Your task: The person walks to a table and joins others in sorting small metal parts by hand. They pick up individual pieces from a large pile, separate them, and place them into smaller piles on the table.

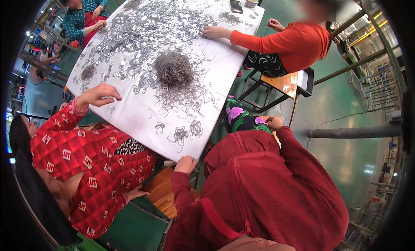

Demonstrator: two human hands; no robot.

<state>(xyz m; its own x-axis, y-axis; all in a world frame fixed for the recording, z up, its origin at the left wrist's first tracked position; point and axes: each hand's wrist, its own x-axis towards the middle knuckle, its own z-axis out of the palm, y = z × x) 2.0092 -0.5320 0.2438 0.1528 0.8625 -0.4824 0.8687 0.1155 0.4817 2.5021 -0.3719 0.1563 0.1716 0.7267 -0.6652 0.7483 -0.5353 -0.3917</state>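
My left hand [186, 164] is at the near corner of a white-covered table [134, 125], its fingers curled against the edge. My right hand [274, 122] grips the edge of a wooden stool [278, 138] beside my flower-patterned trouser leg. Nearest my left hand on the tabletop lie small clumps of thin wire hooks [180, 134]. Beyond these is a large dark heap of wire hooks [174, 69], with loose ones scattered around it. Small flat silver metal pieces [142, 30] cover much of the table's far half.
At my left a person in a red patterned top [95, 164] holds one hand over the table. Across at right, a person in an orange top [285, 41] reaches onto it; another person [84, 17] works at far left. A phone [236, 6] and a cup [251, 2] stand at the far corner.
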